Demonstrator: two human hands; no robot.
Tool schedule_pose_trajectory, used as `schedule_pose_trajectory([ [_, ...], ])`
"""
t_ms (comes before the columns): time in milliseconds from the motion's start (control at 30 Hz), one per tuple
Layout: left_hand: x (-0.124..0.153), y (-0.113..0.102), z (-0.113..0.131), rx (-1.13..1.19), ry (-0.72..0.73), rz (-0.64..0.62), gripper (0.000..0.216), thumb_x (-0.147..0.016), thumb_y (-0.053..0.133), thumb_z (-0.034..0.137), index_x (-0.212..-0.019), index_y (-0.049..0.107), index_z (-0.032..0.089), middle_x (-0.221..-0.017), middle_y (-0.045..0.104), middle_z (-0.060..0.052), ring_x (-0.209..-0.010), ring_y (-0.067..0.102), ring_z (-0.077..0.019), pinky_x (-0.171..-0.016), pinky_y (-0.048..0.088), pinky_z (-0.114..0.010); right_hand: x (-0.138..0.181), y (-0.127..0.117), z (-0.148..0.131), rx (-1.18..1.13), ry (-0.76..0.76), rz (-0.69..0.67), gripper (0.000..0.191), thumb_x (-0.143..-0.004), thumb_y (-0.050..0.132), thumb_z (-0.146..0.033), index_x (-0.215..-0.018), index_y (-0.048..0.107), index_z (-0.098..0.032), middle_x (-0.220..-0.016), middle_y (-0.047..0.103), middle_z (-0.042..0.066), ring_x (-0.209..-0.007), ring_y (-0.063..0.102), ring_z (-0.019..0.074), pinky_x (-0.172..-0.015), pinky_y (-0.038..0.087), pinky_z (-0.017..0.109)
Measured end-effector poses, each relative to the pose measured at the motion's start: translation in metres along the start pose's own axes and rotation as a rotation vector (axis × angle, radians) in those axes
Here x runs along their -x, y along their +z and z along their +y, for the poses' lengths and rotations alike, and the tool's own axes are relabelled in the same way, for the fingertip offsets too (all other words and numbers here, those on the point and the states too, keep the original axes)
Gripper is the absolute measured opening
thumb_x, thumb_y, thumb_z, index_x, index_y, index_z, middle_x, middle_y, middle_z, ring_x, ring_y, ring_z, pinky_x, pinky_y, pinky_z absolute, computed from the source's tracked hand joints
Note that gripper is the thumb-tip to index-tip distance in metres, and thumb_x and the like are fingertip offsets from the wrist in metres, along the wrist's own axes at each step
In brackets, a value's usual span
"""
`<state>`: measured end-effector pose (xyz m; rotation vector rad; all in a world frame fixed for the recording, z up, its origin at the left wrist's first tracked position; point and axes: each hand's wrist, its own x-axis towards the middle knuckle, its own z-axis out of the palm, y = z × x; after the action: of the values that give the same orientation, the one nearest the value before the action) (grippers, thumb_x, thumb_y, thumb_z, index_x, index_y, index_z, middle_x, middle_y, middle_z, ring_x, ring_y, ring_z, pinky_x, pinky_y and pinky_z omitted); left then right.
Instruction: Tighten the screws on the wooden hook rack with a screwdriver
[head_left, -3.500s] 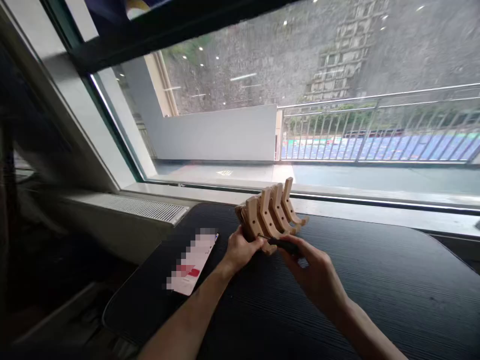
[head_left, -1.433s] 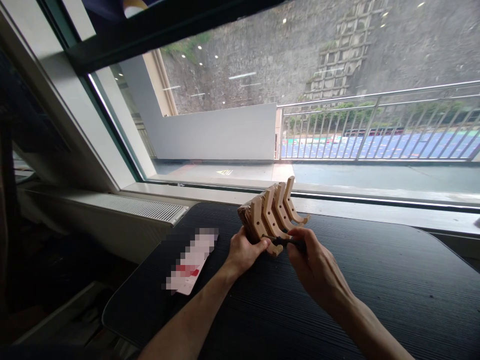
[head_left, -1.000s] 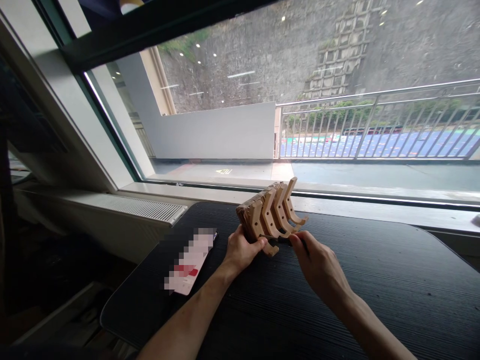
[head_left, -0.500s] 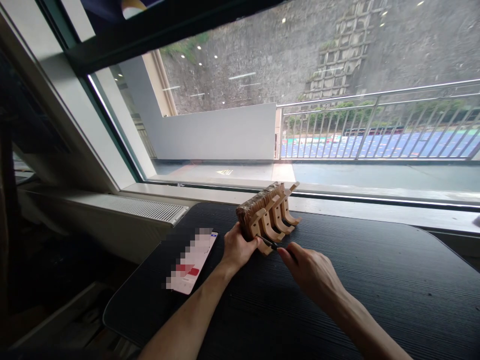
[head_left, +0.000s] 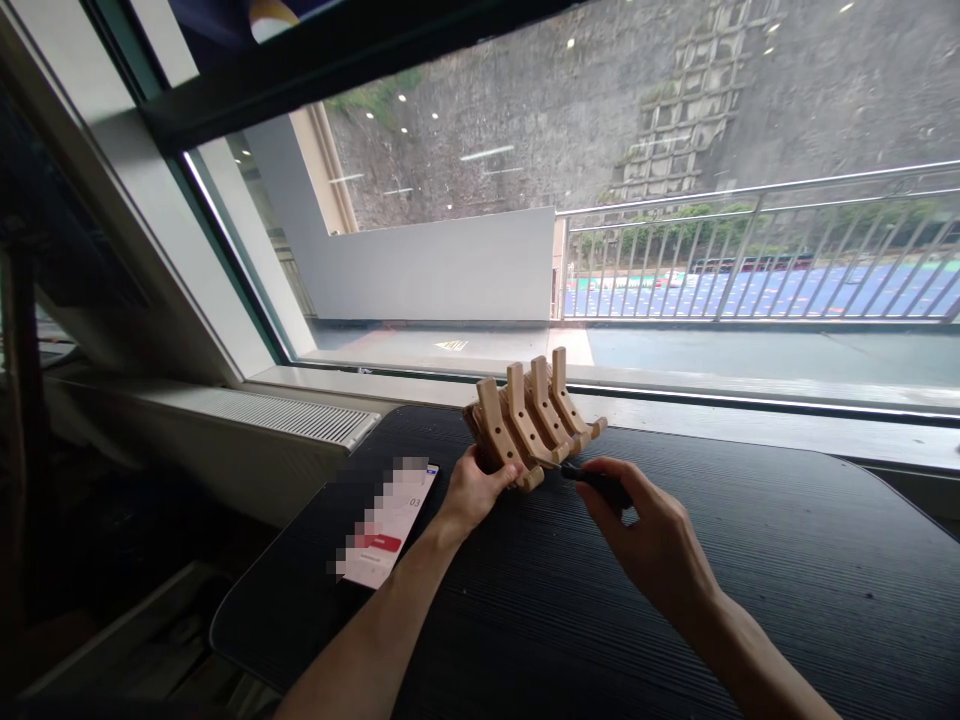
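A light wooden rack with several curved hooks [head_left: 525, 420] rests tilted on the black ribbed table [head_left: 787, 580] near the window. My left hand [head_left: 471, 490] grips its near left end, fingers wrapped round the base. My right hand [head_left: 645, 525] pinches a small black-handled screwdriver [head_left: 596, 477], whose tip points at the nearest hook's lower end.
A phone with a lit screen [head_left: 386, 520] lies on the table left of my left arm. A white vent grille [head_left: 292, 415] runs along the sill at the left. The window glass and its ledge [head_left: 750, 405] stand just behind the rack.
The rack has tipped back so its hooks stand up again, after lying flatter half a second ago. My right hand has lifted and moved slightly right with the screwdriver.
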<state>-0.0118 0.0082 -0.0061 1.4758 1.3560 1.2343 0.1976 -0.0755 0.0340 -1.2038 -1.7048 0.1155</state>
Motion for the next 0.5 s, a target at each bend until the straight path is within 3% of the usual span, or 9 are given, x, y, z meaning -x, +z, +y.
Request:
schedule_pose_trajectory([
  [233, 0.007, 0.003, 0.008, 0.122, -0.020, -0.121, 0.048, -0.071, 0.076, 0.041, -0.109, 0.061, 0.017, -0.108, 0.071, -0.007, -0.100, 0.067, -0.0231, -0.087, 0.054, -0.031, -0.001, 0.002, -0.004, -0.073, -0.060, -0.026, 0.017, -0.090, 0.056, -0.028, -0.107, 0.058, -0.023, -0.094, 0.068, 0.001, -0.076, 0.064, 0.0126, -0.068, 0.051, 0.023],
  [500, 0.010, 0.006, 0.015, 0.188, -0.042, -0.140, 0.049, -0.068, 0.078, 0.039, -0.108, 0.062, 0.015, -0.108, 0.071, -0.009, -0.101, 0.067, -0.0240, -0.088, 0.054, -0.032, 0.002, 0.005, 0.000, -0.055, -0.066, -0.043, 0.017, -0.090, 0.057, -0.028, -0.107, 0.058, -0.023, -0.094, 0.067, 0.001, -0.073, 0.063, 0.0121, -0.067, 0.050, 0.023],
])
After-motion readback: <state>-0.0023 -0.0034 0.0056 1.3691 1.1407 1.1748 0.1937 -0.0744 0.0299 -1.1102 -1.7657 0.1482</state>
